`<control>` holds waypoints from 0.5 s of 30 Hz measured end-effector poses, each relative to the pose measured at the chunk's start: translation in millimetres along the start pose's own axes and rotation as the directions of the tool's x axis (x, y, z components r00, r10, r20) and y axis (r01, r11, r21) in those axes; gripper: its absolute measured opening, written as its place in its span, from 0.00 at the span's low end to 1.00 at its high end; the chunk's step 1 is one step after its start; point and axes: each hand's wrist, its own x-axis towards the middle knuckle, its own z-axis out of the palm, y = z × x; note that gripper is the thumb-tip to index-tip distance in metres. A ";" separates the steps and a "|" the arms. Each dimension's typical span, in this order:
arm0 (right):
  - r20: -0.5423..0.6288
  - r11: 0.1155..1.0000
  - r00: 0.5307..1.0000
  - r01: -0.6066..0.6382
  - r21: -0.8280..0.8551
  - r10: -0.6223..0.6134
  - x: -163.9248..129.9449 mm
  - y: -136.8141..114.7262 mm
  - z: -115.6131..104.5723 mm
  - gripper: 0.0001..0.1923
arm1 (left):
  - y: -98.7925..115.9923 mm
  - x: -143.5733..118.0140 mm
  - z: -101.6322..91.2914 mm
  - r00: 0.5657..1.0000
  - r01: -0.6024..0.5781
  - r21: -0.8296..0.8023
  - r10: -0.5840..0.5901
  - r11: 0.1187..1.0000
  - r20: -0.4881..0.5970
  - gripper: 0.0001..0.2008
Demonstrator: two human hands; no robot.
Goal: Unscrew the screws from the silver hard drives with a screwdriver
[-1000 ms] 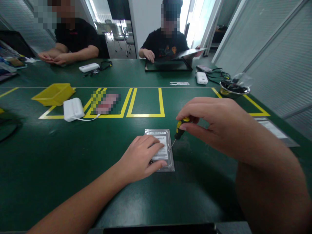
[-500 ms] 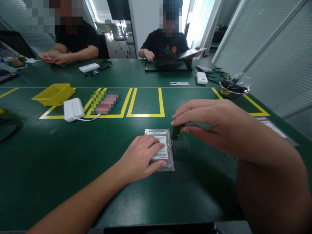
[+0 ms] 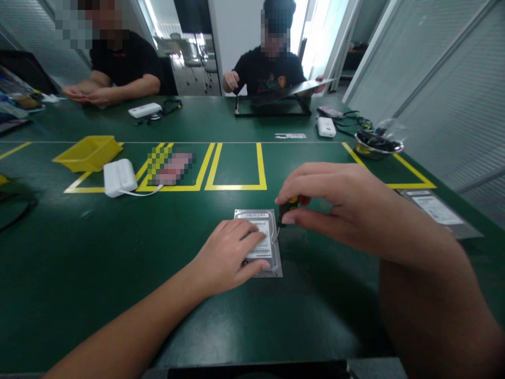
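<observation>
A silver hard drive (image 3: 265,231) lies flat, label up, its near-left half under the left hand's fingers (image 3: 252,243). A small screwdriver (image 3: 284,210) with a black-and-yellow handle stands nearly upright, pinched between the right hand's fingertips (image 3: 287,220), its tip apparently meeting the drive's right edge.

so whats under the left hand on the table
The left hand lies flat on a silver hard drive, fingers across its white label. The drive's far and right edges show; the near left part is covered. The right hand holds a screwdriver at its right edge.
</observation>
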 end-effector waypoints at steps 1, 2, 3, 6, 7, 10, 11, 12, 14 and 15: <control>-0.013 1.000 1.000 -0.009 -0.021 0.008 1.2 0.2 1.0 0.06 | 0.2 0.0 -0.2 1.000 0.000 0.000 0.000 1.000 0.001 0.24; -0.027 0.999 1.000 -0.017 -0.041 0.016 2.0 0.5 1.7 0.06 | 0.3 0.0 -0.3 1.000 0.000 0.001 0.000 1.000 0.004 0.24; -0.036 0.998 0.999 -0.026 -0.056 0.024 2.5 0.8 2.0 0.05 | 0.5 0.0 -0.4 1.000 0.000 0.002 0.000 1.000 0.008 0.24; -0.032 0.996 0.999 -0.044 -0.073 0.042 2.0 1.3 1.4 0.05 | 0.5 0.0 -0.3 1.000 0.001 0.006 -0.001 1.000 0.015 0.24; -0.031 0.997 0.999 -0.044 -0.071 0.042 1.4 1.3 1.0 0.05 | 0.4 0.0 -0.1 1.000 0.001 0.006 -0.001 1.000 0.016 0.24; -0.043 0.997 0.998 -0.043 -0.058 0.040 -1.0 1.7 -0.2 0.05 | 0.0 0.0 0.5 1.000 0.003 0.005 -0.003 1.000 0.016 0.24; -0.046 0.998 0.998 -0.044 -0.054 0.041 -1.8 2.1 -0.6 0.06 | -0.2 -0.1 0.5 1.000 0.003 0.004 -0.003 1.000 0.018 0.24; -0.048 0.998 0.998 -0.046 -0.052 0.044 -2.4 2.7 -0.9 0.07 | -0.3 -0.2 0.5 1.000 0.003 0.003 -0.003 1.000 0.019 0.24; -0.049 0.997 0.998 -0.052 -0.051 0.049 -3.4 4.7 -1.9 0.07 | -0.5 -0.4 0.2 1.000 0.003 0.002 -0.003 1.000 0.022 0.24; -0.049 0.998 0.998 -0.048 -0.048 0.046 -3.8 6.0 -2.4 0.08 | -0.6 -0.5 0.0 1.000 0.004 0.002 -0.004 1.000 0.023 0.24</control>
